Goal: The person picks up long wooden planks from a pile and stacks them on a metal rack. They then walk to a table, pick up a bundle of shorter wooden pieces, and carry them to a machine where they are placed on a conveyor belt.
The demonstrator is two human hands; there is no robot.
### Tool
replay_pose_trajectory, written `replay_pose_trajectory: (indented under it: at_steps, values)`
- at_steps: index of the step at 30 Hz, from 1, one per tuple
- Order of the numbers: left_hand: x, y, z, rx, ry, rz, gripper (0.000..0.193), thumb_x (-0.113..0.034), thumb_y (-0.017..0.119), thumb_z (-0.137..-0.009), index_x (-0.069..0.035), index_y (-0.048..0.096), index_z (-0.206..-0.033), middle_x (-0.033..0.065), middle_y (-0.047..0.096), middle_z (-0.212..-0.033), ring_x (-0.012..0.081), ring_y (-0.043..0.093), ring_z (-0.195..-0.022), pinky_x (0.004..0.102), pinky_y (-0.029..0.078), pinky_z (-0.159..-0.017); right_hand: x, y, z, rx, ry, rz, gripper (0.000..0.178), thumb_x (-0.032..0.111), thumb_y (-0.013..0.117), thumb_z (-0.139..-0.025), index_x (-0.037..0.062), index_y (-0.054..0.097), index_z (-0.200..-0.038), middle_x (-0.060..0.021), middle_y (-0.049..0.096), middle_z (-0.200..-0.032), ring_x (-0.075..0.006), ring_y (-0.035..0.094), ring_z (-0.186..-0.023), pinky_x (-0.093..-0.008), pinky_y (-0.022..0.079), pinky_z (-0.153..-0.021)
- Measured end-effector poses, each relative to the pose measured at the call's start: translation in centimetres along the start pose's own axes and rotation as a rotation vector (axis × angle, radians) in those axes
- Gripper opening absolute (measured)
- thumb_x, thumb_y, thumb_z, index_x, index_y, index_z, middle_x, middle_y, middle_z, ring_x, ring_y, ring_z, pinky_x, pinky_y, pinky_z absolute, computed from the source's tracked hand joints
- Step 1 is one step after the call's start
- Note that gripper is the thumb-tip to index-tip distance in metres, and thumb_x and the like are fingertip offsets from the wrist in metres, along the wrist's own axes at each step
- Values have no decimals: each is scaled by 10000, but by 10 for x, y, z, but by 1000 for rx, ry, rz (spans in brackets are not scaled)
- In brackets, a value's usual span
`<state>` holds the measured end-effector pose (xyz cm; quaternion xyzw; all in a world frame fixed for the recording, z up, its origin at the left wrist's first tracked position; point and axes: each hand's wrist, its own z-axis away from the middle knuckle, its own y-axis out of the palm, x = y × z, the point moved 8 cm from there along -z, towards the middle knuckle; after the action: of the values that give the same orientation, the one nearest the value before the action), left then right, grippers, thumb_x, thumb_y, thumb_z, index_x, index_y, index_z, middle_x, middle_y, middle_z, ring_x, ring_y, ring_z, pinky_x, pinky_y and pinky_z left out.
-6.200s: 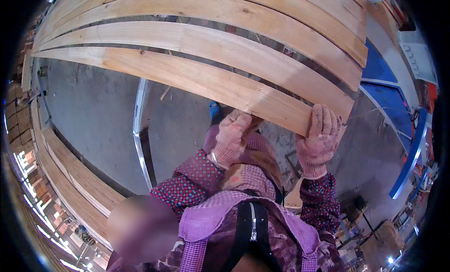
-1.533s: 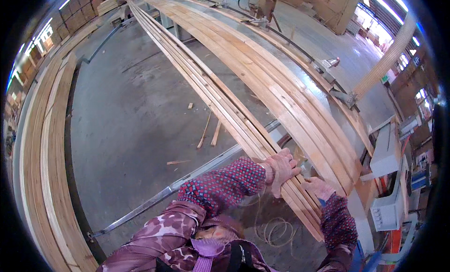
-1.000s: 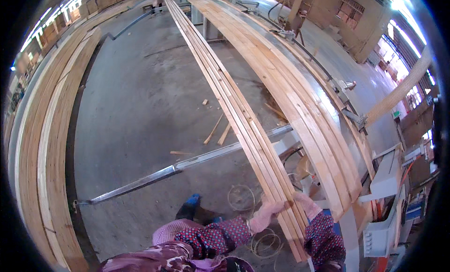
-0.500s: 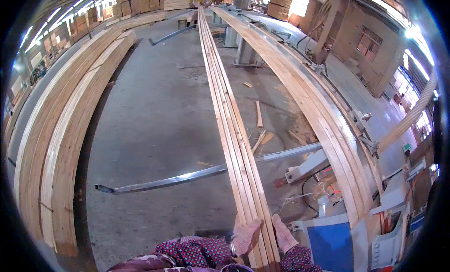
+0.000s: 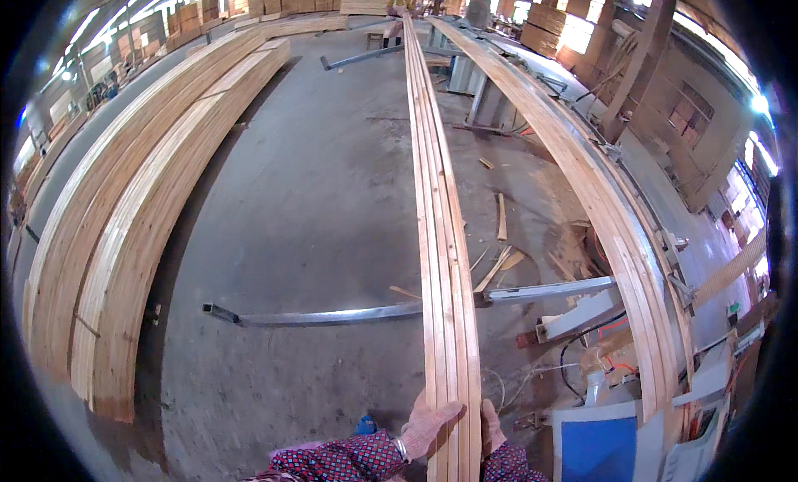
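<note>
Left hand point(image 5: 429, 430): grip clasped on left edge of long pale boards point(image 5: 442, 258), near end, thumb on top. Right hand point(image 5: 493, 430): grip holding their right edge. Boards span floor point(image 5: 291, 224), crossing above metal bar point(image 5: 332, 317), toward co-worker point(image 5: 397, 15).

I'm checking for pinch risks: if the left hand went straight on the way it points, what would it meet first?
The bundle of long wooden strips, which the left hand touches; the right hand is at its other edge, though depth there is unclear.
</note>
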<state>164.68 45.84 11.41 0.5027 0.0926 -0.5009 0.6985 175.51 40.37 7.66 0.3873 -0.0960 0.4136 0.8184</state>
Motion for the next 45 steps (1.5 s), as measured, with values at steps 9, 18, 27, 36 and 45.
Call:
replay_pose_trajectory:
  at_steps: [9, 18, 27, 36, 45]
  values:
    - [20, -45, 55, -263, 228, -399, 593, -124, 688, -746, 29, 375, -1225, 117, 568, -1064, 190, 563, -951, 312, 472, -814, -12, 29, -9, 65, 15, -68, 628, 422, 554, -802, 7, 429, -1256, -175, 543, -1165, -305, 559, -1021, -425, 463, -883]
    - [27, -125, 129, -143, -39, -41, 572, -228, 649, -781, 20, 402, -1233, 136, 578, -1046, 223, 579, -914, 338, 480, -787, -65, 131, -39, 248, 41, -9, 432, 284, 515, -855, -27, 498, -1154, -148, 577, -1087, -258, 568, -973, -368, 449, -886]
    - [-88, -179, 195, -213, -49, -174, 547, -396, 583, -793, 44, 526, -1114, 116, 625, -868, 173, 605, -719, 292, 484, -656, -97, 257, -31, 169, -63, 126, 453, 328, 484, -874, -20, 483, -1164, -152, 588, -1053, -267, 592, -929, -382, 478, -848]
    - [-195, -233, 268, 94, 2, 146, 504, -398, 529, -859, 24, 502, -1134, 97, 617, -969, 137, 610, -786, 278, 501, -709, -139, 421, -2, 356, -88, 287, 526, 392, 483, -864, -29, 453, -1179, -199, 585, -1016, -313, 600, -883, -429, 492, -812]
    - [-257, -315, 310, 120, -8, 178, 482, -389, 490, -889, 8, 489, -1161, 97, 610, -988, 137, 607, -811, 284, 500, -713, -203, 509, -28, 384, -46, 203, 508, 350, 520, -859, -34, 447, -1183, -189, 573, -1051, -314, 584, -915, -435, 480, -834]
